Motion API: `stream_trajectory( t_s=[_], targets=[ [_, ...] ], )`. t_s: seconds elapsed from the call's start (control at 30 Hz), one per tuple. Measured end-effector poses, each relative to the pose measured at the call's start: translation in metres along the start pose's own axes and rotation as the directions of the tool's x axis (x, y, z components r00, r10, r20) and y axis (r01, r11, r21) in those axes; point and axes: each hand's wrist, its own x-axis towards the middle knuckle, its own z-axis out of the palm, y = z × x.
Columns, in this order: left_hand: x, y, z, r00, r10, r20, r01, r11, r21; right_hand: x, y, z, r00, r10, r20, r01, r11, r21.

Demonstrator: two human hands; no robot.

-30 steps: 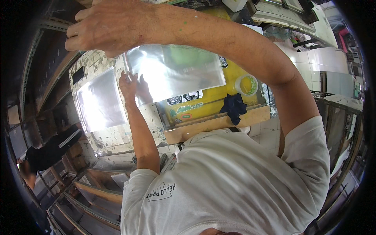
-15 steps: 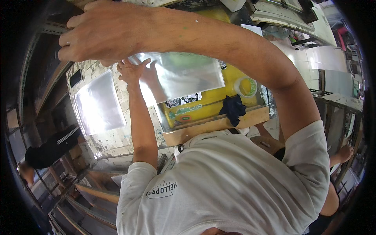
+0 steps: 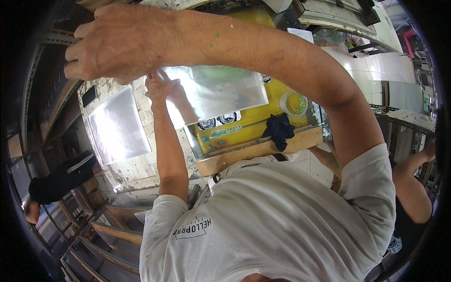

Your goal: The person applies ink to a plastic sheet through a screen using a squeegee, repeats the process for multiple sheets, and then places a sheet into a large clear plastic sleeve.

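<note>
My right arm reaches across the top of the view. My right hand (image 3: 110, 44) is closed, knuckles up and fingers curled under; whatever it grips is hidden beneath it. Just below it, my left hand (image 3: 162, 88) rests at the left edge of a shiny clear plastic sheet (image 3: 235, 91). The left thumb points out sideways over the sheet, apart from the fingers, whose tips are partly covered by my right hand. Under the sheet lies a yellow printing screen (image 3: 253, 123) in a wooden frame (image 3: 253, 153), with black-and-white round prints (image 3: 228, 117) showing past the sheet's edge.
Left of my left arm, another clear sheet (image 3: 120, 124) lies on the paint-flaked table (image 3: 136, 171), beside a dark phone (image 3: 89, 95). A dark cloth (image 3: 278, 131) and a round tub (image 3: 294, 103) sit on the screen. Other people are at far left (image 3: 61, 176) and right (image 3: 413, 188).
My right hand has shifted slightly left and down. The left hand's spread fingers have drawn closer together. At the right, another person's arm or leg has moved further into view.
</note>
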Motion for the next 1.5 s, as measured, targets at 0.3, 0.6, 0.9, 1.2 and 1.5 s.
stream_trajectory(
  t_s=[0.3, 0.6, 0.9, 1.2, 1.5],
  targets=[
    [-0.001, 0.049, 0.016, 0.892, 0.346, -0.292, -0.369, 0.929, -0.029, -0.004, -0.002, -0.001, 1.0, 0.019, 0.025, -0.018, 0.998, -0.061],
    [-0.058, 0.187, 0.084, 0.641, 0.752, -0.154, -0.768, 0.622, -0.153, 0.01, 0.002, 0.0, 1.0, 0.012, -0.01, -0.012, 1.0, 0.024],
    [-0.086, 0.227, 0.099, 0.596, 0.795, -0.113, -0.8, 0.575, -0.17, 0.01, 0.016, 0.006, 0.999, 0.012, -0.045, -0.01, 0.999, 0.045],
    [-0.09, 0.247, 0.11, 0.589, 0.802, -0.103, -0.802, 0.564, -0.195, 0.012, 0.011, 0.006, 1.0, 0.027, 0.004, -0.027, 0.997, 0.066],
    [-0.055, 0.219, 0.098, 0.599, 0.785, -0.155, -0.795, 0.561, -0.23, 0.008, 0.013, 0.012, 0.998, 0.031, -0.056, -0.026, 0.997, 0.074]
  ],
)
